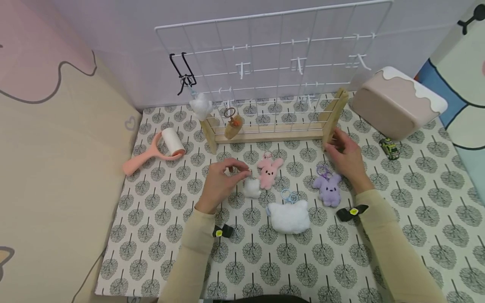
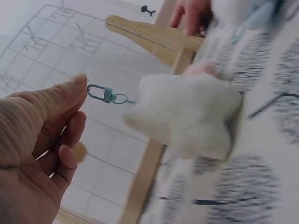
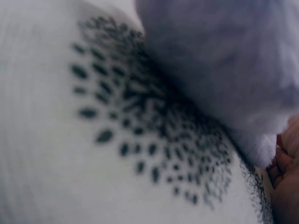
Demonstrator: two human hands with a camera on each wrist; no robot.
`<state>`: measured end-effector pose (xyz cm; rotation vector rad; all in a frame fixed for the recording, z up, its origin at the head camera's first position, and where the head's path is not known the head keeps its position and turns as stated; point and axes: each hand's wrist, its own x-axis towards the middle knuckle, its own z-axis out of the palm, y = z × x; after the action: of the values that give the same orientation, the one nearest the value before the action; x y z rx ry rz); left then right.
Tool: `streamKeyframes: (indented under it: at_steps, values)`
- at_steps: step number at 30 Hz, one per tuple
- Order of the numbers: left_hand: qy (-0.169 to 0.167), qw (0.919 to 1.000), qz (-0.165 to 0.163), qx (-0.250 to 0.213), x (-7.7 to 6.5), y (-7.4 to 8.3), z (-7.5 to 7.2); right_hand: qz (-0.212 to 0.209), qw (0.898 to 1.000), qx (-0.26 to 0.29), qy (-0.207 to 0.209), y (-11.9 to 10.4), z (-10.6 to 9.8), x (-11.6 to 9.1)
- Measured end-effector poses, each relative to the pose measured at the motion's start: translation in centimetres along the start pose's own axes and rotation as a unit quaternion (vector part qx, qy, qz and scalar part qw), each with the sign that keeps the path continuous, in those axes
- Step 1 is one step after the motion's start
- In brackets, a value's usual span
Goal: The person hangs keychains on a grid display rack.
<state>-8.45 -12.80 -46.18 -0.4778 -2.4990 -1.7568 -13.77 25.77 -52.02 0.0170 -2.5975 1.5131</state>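
Note:
My left hand (image 1: 223, 181) pinches the metal ring end of a small white plush keychain (image 1: 251, 187). In the left wrist view its blue-grey clasp (image 2: 107, 94) hangs from my thumb and fingertips, with the fluffy white body beyond. My right hand (image 1: 346, 158) grips the lower end of the wooden side foot (image 1: 333, 118) of a white wire rack (image 1: 280, 46), thumb in front. Just below that hand lies a purple bunny plush keychain (image 1: 329, 191). A pink bunny plush keychain (image 1: 268, 172) lies right beside the small white one.
A larger white plush pouch (image 1: 289, 217) with a blue ring lies nearer me. On the rack hang a white plush (image 1: 201, 105) and a brown charm (image 1: 233, 126). A lint roller (image 1: 153, 153) lies left; a pink box (image 1: 398, 103) and toy car (image 1: 389, 148) stand right.

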Motion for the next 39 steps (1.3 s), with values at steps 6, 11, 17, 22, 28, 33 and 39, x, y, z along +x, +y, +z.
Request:
streamKeyframes:
  at_steps: [6,11,17,22,28,33,39]
  values:
    - [0.02,0.9977,0.065,0.0,2.8,3.0,-1.6,-0.008,1.0,0.003,-0.001,0.1,0.0,0.0]
    - [0.046,0.991,0.117,-0.045,5.1,5.5,-2.6,-0.008,1.0,0.001,-0.002,0.1,0.1,0.1]
    - [0.072,0.9754,0.184,-0.097,7.4,7.9,-3.6,0.001,1.0,-0.008,-0.005,0.1,0.1,0.1]
    - [0.092,0.9637,0.218,-0.123,8.8,9.6,-4.0,0.002,1.0,-0.015,-0.004,0.4,0.1,0.1]
    - [0.119,0.9607,0.22,-0.12,10.7,10.9,-4.1,0.01,1.0,-0.009,-0.006,0.3,0.0,0.0]
    - [0.14,0.9548,0.228,-0.129,12.0,11.6,-4.1,0.016,1.0,-0.01,-0.01,0.3,0.0,-0.1]
    - [0.152,0.9538,0.22,-0.137,12.9,12.0,-4.1,0.009,1.0,-0.007,-0.005,0.2,0.0,0.0]
